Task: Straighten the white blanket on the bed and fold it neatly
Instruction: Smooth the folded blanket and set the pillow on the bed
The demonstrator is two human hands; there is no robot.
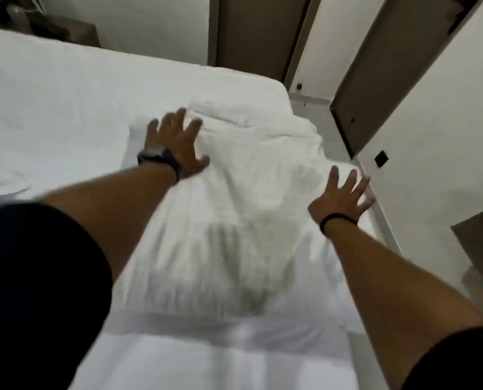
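The white blanket lies as a thick, wrinkled, folded stack on the right side of the bed. My left hand, with a dark watch on its wrist, rests flat with spread fingers on the stack's far left part. My right hand, a black band on its wrist, is spread flat over the stack's right edge near the side of the bed. Neither hand grips the cloth. The picture is blurred by motion.
White wardrobe doors with brown frames stand close along the bed's right side and beyond its far end. A dark piece of furniture sits at the far left corner. A brown surface juts in at the right edge.
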